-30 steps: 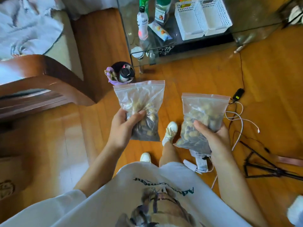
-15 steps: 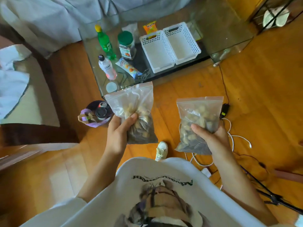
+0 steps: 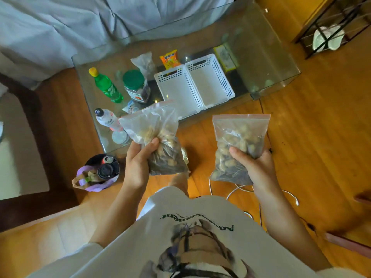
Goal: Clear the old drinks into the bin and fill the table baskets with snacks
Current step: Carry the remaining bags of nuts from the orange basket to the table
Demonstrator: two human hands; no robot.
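Note:
My left hand (image 3: 138, 165) grips a clear zip bag of nuts (image 3: 158, 141), held just in front of the glass table's near edge. My right hand (image 3: 255, 169) grips a second zip bag of nuts (image 3: 239, 141) over the wooden floor. Two empty white baskets, the left one (image 3: 176, 91) and the right one (image 3: 210, 83), stand side by side on the glass table (image 3: 271, 63). A green bottle (image 3: 106, 87), a white bottle (image 3: 108, 119) and a green-lidded jar (image 3: 136, 87) stand left of the baskets. A bin (image 3: 100, 171) with a purple liner holds cups and cans on the floor at my left.
Behind the baskets lie an orange snack packet (image 3: 169, 59), a clear bag (image 3: 144, 63) and a yellow-green packet (image 3: 226, 57). A grey-covered sofa (image 3: 60, 33) lies beyond the table. White cables (image 3: 241, 189) trail on the floor to my right. A metal rack (image 3: 329, 31) stands far right.
My view has swung up and toward the table, so the baskets and bottles now sit nearer the centre. Both hands still hold their bags, carried closer to the table edge.

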